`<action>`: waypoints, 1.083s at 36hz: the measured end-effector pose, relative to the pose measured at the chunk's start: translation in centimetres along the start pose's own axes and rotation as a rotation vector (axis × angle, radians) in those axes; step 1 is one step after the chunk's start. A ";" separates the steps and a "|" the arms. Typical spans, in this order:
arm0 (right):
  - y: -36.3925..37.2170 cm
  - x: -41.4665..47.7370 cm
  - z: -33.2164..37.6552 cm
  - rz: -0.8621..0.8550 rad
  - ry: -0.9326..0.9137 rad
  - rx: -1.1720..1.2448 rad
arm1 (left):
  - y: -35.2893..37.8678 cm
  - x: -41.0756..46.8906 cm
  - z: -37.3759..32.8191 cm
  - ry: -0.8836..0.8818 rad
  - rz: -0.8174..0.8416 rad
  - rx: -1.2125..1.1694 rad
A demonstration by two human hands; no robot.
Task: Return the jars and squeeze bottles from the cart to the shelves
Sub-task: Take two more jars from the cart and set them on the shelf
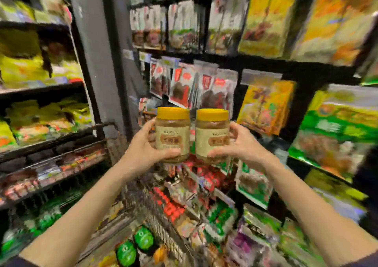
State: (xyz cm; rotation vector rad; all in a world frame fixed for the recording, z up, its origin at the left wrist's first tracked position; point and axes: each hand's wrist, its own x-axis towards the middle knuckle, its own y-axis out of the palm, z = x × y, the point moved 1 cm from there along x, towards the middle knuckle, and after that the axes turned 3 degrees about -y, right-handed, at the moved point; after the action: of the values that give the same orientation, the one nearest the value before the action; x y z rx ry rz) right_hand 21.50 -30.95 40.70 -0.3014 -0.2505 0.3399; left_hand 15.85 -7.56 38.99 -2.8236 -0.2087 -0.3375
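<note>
I hold two alike jars upright in front of me, side by side and nearly touching. Each has a yellow lid, brown contents and a cream label. My left hand [143,146] grips the left jar [172,132] from its left side. My right hand [238,144] grips the right jar [211,134] from its right side. Both jars hang in the air above the wire cart [163,221], in front of the shelves. Down in the cart lie items with green round tops [135,246]; blur hides what they are.
Shelves [266,62] full of packaged goods rise ahead and to the right. Another shelf unit [47,135] with yellow and red packets stands on the left. A grey pillar [98,62] divides them. The whole view is blurred.
</note>
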 end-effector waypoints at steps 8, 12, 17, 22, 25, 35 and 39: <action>-8.5 -12.3 2.8 -0.380 0.044 -0.147 | 9.2 -0.7 -6.1 0.206 0.335 -0.055; -12.3 -20.0 4.2 -0.555 0.089 -0.206 | 15.1 -2.8 -9.5 0.252 0.553 -0.150; -16.0 -29.6 5.9 -0.761 0.142 -0.283 | 22.9 -6.7 -13.9 0.362 0.749 -0.235; -18.9 -39.5 7.3 -0.963 0.167 -0.332 | 30.6 -11.9 -18.1 0.443 0.928 -0.297; -20.5 -45.8 8.0 -1.070 0.203 -0.369 | 35.0 -15.6 -20.9 0.488 1.007 -0.329; -27.2 -64.3 9.6 -1.273 0.306 -0.504 | 47.8 -28.8 -28.2 0.546 1.147 -0.385; -30.1 -69.6 10.0 -1.321 0.333 -0.538 | 51.9 -32.6 -30.5 0.549 1.170 -0.366</action>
State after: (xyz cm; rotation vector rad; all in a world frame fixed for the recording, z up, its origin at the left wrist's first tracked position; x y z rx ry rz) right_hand -36.26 -80.70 46.64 -0.6408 -0.1631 -1.0953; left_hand -12.78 -69.45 45.40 -2.4708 1.6388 -0.8476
